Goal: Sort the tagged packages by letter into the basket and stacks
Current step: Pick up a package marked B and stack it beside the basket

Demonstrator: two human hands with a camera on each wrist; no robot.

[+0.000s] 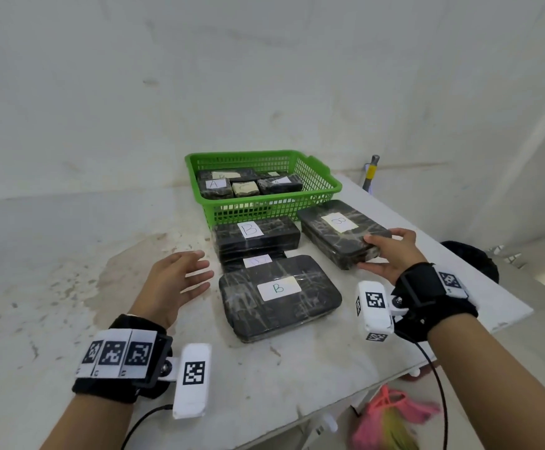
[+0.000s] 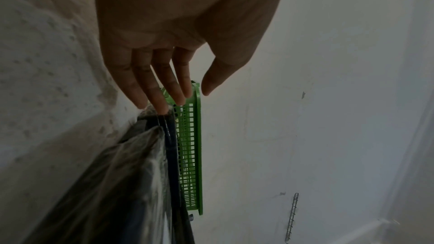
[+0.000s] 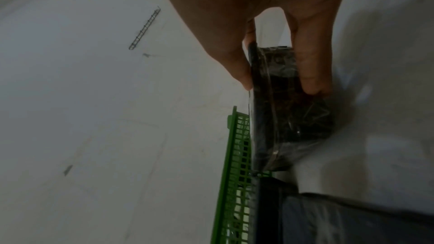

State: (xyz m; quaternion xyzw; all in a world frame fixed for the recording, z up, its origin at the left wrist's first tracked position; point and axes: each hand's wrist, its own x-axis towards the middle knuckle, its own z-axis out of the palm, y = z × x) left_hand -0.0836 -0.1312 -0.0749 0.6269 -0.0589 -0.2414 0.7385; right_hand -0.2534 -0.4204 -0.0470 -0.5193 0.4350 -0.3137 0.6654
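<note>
Right hand: gripping the near end of the right package — thumb on the top edge, fingers curling round the side; in the right wrist view, thumb and fingers clamping the wrapped end.
Left hand: hovering over the desk just left of the packages, fingers straight and slightly spread, holding nothing; in the left wrist view, fingertips pointing toward the stack's corner.
Right package: lying tilted on the desk, just right of the basket's front corner, wearing a white tag that seems to be reading B.
Middle stack: sitting against the basket's front wall, top tag reading B; number of packages in it not being clear.
Front package: lying nearest the person, overlapping the foot of the stack and partly covering another tag there, showing a B in green.
Basket: green, standing at the back of the desk near the wall, holding several small wrapped packages — one tag reading A, one on a pale package reading C, the others being too small to read.
Beyond the desk: hammer with a yellow band leaning behind the right rear corner; pink net bag lying below the front edge.
</note>
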